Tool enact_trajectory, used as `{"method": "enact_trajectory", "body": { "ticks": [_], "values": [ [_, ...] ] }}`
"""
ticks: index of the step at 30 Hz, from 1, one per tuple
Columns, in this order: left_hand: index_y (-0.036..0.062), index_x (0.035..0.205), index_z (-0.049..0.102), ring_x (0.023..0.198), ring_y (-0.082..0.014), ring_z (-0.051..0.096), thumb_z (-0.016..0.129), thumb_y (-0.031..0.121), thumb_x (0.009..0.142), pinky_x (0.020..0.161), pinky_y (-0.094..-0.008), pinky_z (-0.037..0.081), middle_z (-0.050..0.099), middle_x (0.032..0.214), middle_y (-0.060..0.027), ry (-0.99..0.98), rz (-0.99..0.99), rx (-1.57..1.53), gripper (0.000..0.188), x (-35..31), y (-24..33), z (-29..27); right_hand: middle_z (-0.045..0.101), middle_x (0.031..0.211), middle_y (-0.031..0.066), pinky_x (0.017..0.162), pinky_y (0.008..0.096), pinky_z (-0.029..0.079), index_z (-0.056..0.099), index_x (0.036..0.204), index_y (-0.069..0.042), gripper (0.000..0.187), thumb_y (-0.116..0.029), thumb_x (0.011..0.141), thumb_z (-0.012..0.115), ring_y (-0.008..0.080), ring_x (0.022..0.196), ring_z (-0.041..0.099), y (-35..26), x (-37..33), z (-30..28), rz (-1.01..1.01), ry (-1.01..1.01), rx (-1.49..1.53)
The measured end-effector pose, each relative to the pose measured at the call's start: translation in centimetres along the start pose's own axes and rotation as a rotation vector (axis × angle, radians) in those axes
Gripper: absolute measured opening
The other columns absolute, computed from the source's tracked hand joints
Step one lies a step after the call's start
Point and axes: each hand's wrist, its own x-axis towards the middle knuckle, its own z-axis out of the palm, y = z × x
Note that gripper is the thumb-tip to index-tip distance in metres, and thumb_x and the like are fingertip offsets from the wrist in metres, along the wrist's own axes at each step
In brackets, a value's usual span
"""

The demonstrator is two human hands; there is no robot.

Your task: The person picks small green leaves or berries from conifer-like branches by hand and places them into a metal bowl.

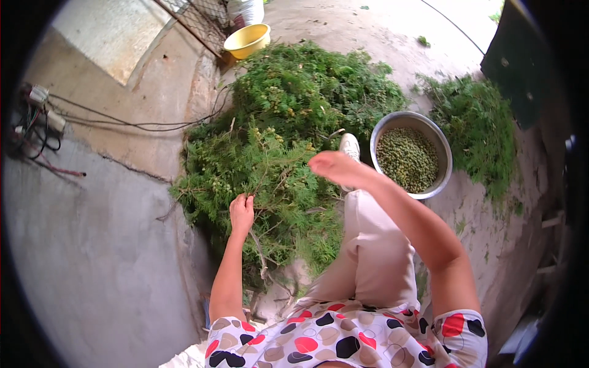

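Nearest to the camera is the person's patterned shirt with red, black and beige spots point(319, 343), and one leg in pale pink trousers point(368, 245) stretches forward to a white shoe point(350, 146).

The left hand point(242, 213) reaches forward and a little to the left, and its fingers are closed around a thin sprig at the near edge of the big heap of green feathery branches point(276, 147) that lies on the concrete floor point(98, 245). The sprig runs away from the hand, roughly forward into the heap, so its long axis follows the line of the forearm. This hand is the one already on the branches.

The right hand point(334, 167) is raised above the leg, between the heap and the round metal basin full of small green berries point(410, 153). It is blurred, so I cannot tell if its fingers are wide or pinched on something. The basin stands just to the right of this hand and a little further, beside the shoe.

I count one metal basin, one yellow plastic bowl point(246, 39) far behind the heap, and two heaps: the big one and a smaller pile of green branches point(475, 135) to the right of the basin. Some dark cables point(37, 129) lie at the far left.
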Motion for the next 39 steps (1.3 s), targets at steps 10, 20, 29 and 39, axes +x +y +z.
{"method": "enact_trajectory", "body": {
  "ticks": [10, 20, 29, 39],
  "values": [
    [-0.0023, 0.082, 0.052, 0.073, -0.0328, 0.051, 0.048, 0.018, 0.086, 0.090, -0.0416, 0.036, 0.051, 0.074, -0.0145, 0.171, 0.126, -0.108, 0.021, -4.1, 1.3, -3.3, 0.036, 0.132, 0.0188, 0.099, 0.0341, 0.032, 0.023, 0.132, 0.003, 0.056, -0.021, 0.087, 0.044, 0.0284, 0.121, 0.037, -0.4, 4.7, 11.3, 0.149, -0.126, 0.123],
    [0.0012, 0.080, 0.054, 0.063, -0.0293, 0.049, 0.050, 0.010, 0.085, 0.092, -0.0434, 0.034, 0.049, 0.066, -0.0091, 0.112, 0.215, -0.214, 0.011, -3.8, 1.0, -6.0, 0.052, 0.118, 0.0119, 0.083, 0.0309, 0.043, 0.019, 0.134, 0.003, 0.053, -0.015, 0.090, 0.043, 0.0195, 0.100, 0.054, -5.3, 6.5, 11.7, 0.025, 0.033, 1.026],
    [0.0042, 0.130, 0.032, 0.117, -0.0286, 0.040, 0.057, 0.015, 0.082, 0.098, -0.0372, 0.029, 0.039, 0.129, -0.0163, 0.133, -0.093, -0.431, 0.055, -6.9, -1.5, -4.1, 0.060, 0.102, 0.0064, 0.077, 0.0290, 0.045, 0.047, 0.115, -0.007, 0.028, -0.018, 0.089, 0.047, 0.0161, 0.085, 0.060, -1.9, 8.2, 11.4, 0.135, 0.343, 1.069],
    [0.0063, 0.126, 0.036, 0.108, -0.0357, 0.045, 0.063, 0.033, 0.076, 0.090, -0.0407, 0.039, 0.047, 0.120, -0.0185, -0.111, -0.465, -0.245, 0.063, -23.4, -7.4, 6.9, 0.060, 0.102, 0.0078, 0.077, 0.0337, 0.047, 0.046, 0.107, -0.007, 0.020, -0.017, 0.090, 0.047, 0.0215, 0.088, 0.061, -2.5, 7.9, 10.6, 0.152, 0.356, 1.191]
  ]
}}
